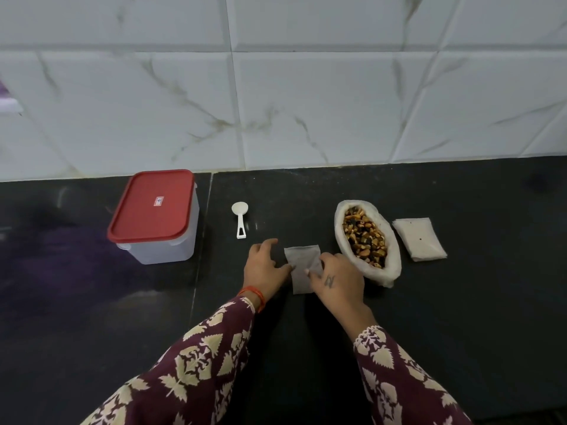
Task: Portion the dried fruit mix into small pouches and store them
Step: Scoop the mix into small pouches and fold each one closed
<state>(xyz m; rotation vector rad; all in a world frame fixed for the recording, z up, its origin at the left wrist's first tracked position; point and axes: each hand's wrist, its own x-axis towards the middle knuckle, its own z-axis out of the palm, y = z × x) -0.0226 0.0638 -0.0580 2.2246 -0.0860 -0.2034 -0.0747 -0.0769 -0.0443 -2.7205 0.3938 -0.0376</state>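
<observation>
- Translucent white pouch (pixel 302 268) lies flat on the dark counter (pixel 460 317), just left of the open bag of dried fruit mix (pixel 366 237).
- Left hand (pixel 265 266) fingers pinch its left edge; right hand (pixel 336 279) fingers seem to pinch the right, though the hold is partly hidden.
- Best now: tease the mouth open, keep it wide, then fetch the scoop (pixel 240 219).
- Long axis runs near-to-far, tilted slightly left; which end opens, I can't tell.

Home kitchen (tiled wall (pixel 306 87), counter (pixel 460 302))
</observation>
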